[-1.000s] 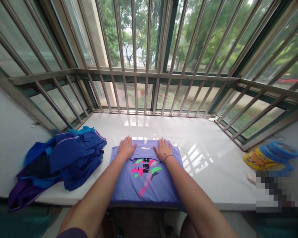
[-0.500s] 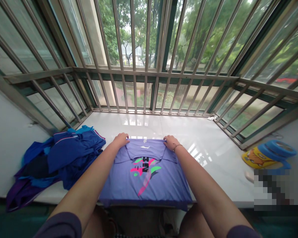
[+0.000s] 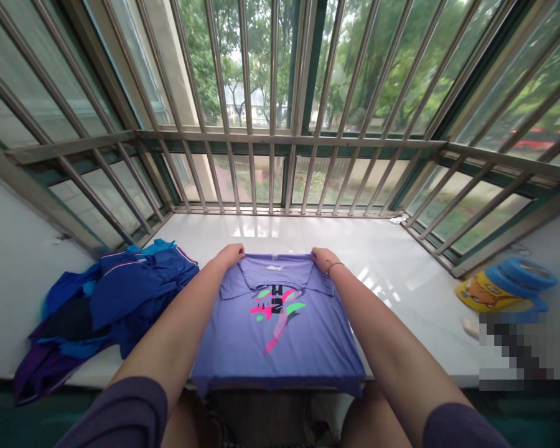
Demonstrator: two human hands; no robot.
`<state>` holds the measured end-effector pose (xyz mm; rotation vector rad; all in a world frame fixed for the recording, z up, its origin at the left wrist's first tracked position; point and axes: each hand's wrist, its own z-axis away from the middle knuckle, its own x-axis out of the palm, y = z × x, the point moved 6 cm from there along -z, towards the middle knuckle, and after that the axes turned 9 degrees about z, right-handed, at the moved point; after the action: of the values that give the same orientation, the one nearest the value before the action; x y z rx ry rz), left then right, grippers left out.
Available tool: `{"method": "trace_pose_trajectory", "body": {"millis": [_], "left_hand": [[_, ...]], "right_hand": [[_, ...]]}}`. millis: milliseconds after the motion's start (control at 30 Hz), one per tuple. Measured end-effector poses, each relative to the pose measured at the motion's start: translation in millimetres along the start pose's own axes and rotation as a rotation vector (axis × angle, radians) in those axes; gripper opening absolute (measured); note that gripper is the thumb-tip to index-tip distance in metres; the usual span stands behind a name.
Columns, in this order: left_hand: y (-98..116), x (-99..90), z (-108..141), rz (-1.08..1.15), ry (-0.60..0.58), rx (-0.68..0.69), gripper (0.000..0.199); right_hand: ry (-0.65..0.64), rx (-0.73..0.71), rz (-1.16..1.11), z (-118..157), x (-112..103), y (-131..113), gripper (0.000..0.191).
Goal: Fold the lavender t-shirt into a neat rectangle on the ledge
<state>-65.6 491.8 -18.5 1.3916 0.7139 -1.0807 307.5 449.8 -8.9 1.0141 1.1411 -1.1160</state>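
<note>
A purple T-shirt (image 3: 242, 339) with a bright pink, green and black print lies in front of me on the white sill. Its far edge is folded over toward me, and its near edge hangs past the sill's front. My left hand (image 3: 232, 254) pinches the far left corner of the shirt. At the far right corner, my right hand (image 3: 325, 259), with a thin bracelet at the wrist, pinches the cloth too. Between both hands the far edge is stretched straight and looks slightly raised.
A heap of blue and purple clothes (image 3: 135, 298) lies on the left of the white sill (image 3: 401, 336). To the right is a yellow and blue cartoon jug (image 3: 499, 287), beside a blurred-out patch. Metal window bars (image 3: 270, 140) enclose the back and sides.
Both hands have closed on the shirt's far corners and lifted that edge a little, away from me. The printed front has shifted slightly away with it.
</note>
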Motion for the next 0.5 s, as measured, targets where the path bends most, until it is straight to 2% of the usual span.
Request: {"method": "trace_pose_trajectory", "body": {"millis": [133, 267, 333, 400, 500], "left_hand": [[9, -17.2, -13, -0.021, 0.070, 0.006, 0.009], [19, -49.4, -9, -0.019, 0.168, 0.057, 0.013], [23, -63.2, 7, -0.015, 0.205, 0.091, 0.014], [25, -69.9, 33, -0.008, 0.237, 0.136, 0.013], [22, -61.1, 89, 0.031, 0.288, 0.236, 0.013]], "right_hand": [[0.078, 0.014, -0.014, -9, -15, 6, 0.027], [0.186, 0.014, -0.014, -3, -43, 10, 0.031], [0.231, 0.007, -0.013, 11, -57, 10, 0.032], [0.278, -0.008, -0.009, 34, -65, 7, 0.034], [0.382, -0.079, -0.005, 87, -59, -5, 0.035]]}}
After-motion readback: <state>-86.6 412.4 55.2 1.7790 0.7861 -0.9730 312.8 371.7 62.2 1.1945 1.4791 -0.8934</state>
